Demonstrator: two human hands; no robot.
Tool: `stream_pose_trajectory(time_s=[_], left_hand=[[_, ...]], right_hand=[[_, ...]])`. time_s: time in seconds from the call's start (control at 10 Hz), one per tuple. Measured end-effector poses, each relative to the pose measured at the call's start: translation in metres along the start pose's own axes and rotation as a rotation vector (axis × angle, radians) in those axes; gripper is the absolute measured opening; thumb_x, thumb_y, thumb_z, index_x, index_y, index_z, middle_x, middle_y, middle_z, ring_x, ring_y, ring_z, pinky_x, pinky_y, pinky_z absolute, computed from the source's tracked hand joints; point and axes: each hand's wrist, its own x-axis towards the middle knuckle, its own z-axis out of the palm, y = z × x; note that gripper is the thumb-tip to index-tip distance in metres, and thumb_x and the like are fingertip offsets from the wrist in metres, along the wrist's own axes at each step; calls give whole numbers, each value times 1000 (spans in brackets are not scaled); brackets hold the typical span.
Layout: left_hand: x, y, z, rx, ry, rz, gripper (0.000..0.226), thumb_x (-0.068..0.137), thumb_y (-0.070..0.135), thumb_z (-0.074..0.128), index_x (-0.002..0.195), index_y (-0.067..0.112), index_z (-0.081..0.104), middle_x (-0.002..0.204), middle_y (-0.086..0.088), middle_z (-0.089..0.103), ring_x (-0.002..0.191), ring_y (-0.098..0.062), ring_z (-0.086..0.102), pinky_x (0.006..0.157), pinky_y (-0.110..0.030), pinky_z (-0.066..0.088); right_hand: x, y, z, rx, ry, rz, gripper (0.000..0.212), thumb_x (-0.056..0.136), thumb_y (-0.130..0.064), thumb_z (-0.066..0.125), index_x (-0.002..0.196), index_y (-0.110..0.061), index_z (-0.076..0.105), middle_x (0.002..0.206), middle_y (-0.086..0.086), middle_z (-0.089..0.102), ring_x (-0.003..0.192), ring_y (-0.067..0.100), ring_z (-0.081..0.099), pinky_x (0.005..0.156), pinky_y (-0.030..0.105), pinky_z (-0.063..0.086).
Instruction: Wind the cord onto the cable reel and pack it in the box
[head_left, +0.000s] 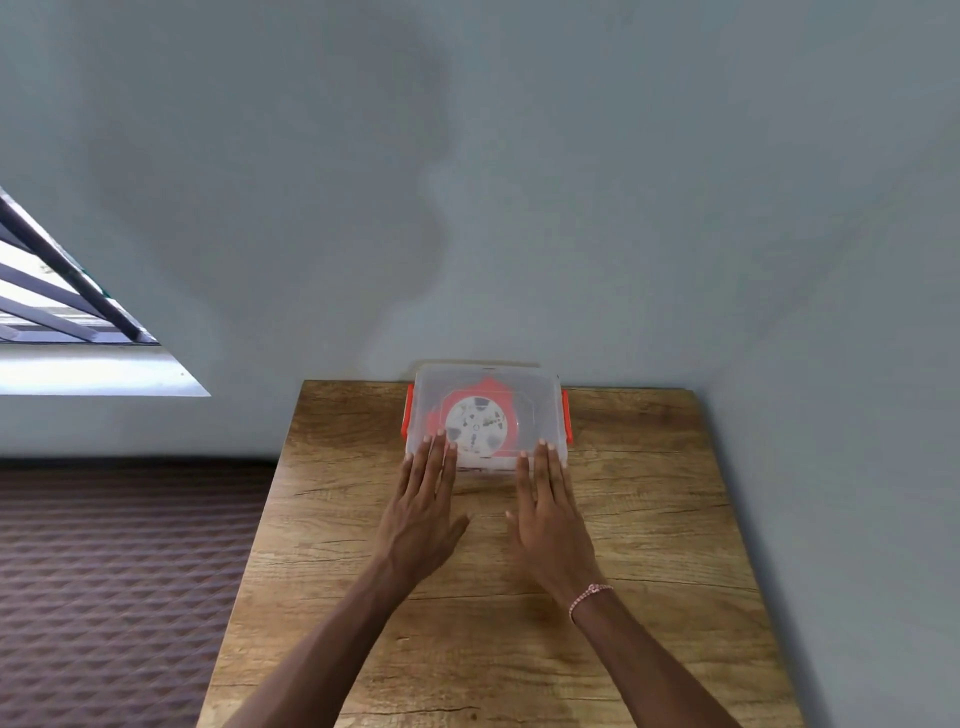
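- Head view, and there's the clear plastic box (540, 388) at the far end of the wooden table (649, 519), right up against the wall. The lid is on and the orange cable reel (476, 418) lies flat inside (the cord itself is too small to make out).
- We judge it light, stiff and rather slick. The thin lid may flex, so we'd take it by the short sides, beside the orange latches (567, 415).
- Our left hand (423, 514) and right hand (550, 519) lie flat, fingers straight, thumbs out. The fingertips rest on the lid's near edge and grip nothing.
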Motion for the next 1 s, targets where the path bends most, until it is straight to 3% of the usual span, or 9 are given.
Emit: stream_pose_trajectory(time_s=[0.3,0.5,0.7,0.8,0.9,1.0], left_hand=[[43,-12,-7,-3,-98,7,105,103,70,37,163,9,-24,172,-12,-33,161,-31,-27,134,-48,-6],[44,-8,-9,-34,-118,-19,108,101,69,42,164,10,-22,171,-10,-34,160,-31,-27,132,-46,-11],[49,-5,-26,-49,-172,-55,96,105,68,31,164,16,-24,168,-8,-35,162,-30,-23,129,-43,-14],[43,3,-50,-92,-28,-108,88,104,70,27,168,24,-12,172,-8,-23,165,-30,-13,131,-47,-10],[47,7,-75,-102,199,-113,88,101,70,31,170,26,-3,177,-11,-12,165,-32,-8,132,-50,-3],[61,15,-121,-52,492,-70,87,102,66,38,171,25,2,180,-11,-7,166,-34,-4,133,-55,2]], right_hand=[[42,16,-10,-37,-90,-23,77,107,-37,39,161,-3,-4,167,27,-12,156,39,-12,127,51,14],[43,15,-14,-33,-123,-35,84,104,-37,46,161,-3,-5,166,27,-13,155,39,-14,127,50,9],[52,15,-24,-41,-193,-31,80,107,-50,35,162,-9,-6,166,20,-16,157,35,-12,128,45,0],[55,12,-51,-15,-104,21,82,105,-53,37,163,-17,-9,169,12,-12,158,32,-5,128,49,1],[63,9,-76,-51,98,21,87,103,-58,39,163,-19,-9,170,12,-13,158,32,-8,127,53,0],[81,3,-124,-87,409,11,88,100,-67,33,164,-17,0,172,13,-6,158,33,-6,125,59,0]])
